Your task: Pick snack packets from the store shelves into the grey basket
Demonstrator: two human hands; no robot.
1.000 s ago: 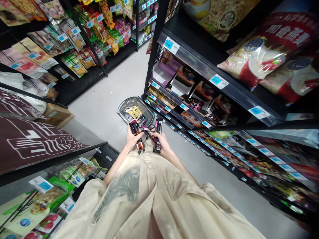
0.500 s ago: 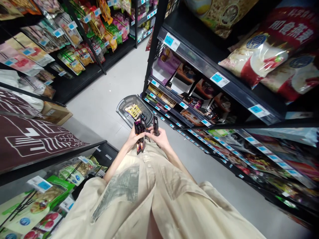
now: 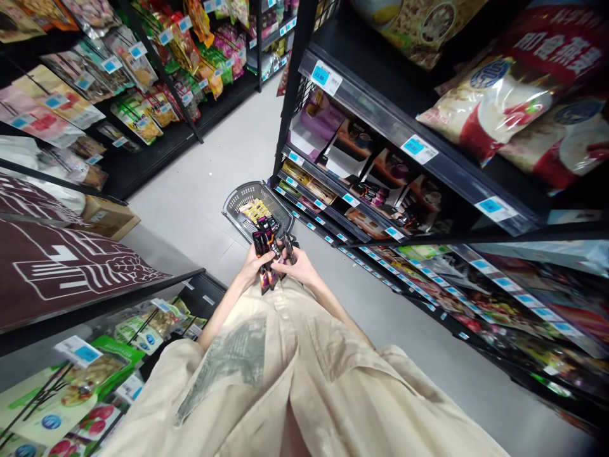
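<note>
Several slim dark sachets (image 3: 264,279) with purple and orange print are held upright in front of my body. My left hand (image 3: 252,263) is closed round the ones on the left, its thumb across their front. My right hand (image 3: 299,265) grips more dark sachets (image 3: 288,246) at the right of the bunch, and its fingertips meet the left hand's sachets. Just beyond both hands, a grey shopping basket (image 3: 233,202) rests on the floor. In it lie yellow-patterned packs (image 3: 255,211) and dark packs, partly hidden behind the held sachets.
On the right stands a black shelf (image 3: 361,105) with boxed drink packets and large oatmeal bags (image 3: 504,95). Racks of hanging snack bags (image 3: 137,117) line the left. A cardboard box (image 3: 111,216) sits low beside a brown printed panel (image 3: 71,273).
My right hand has moved left with its sachets, bringing them against the bunch in my left hand. The left hand's sachets have shifted slightly left, and the basket has not moved.
</note>
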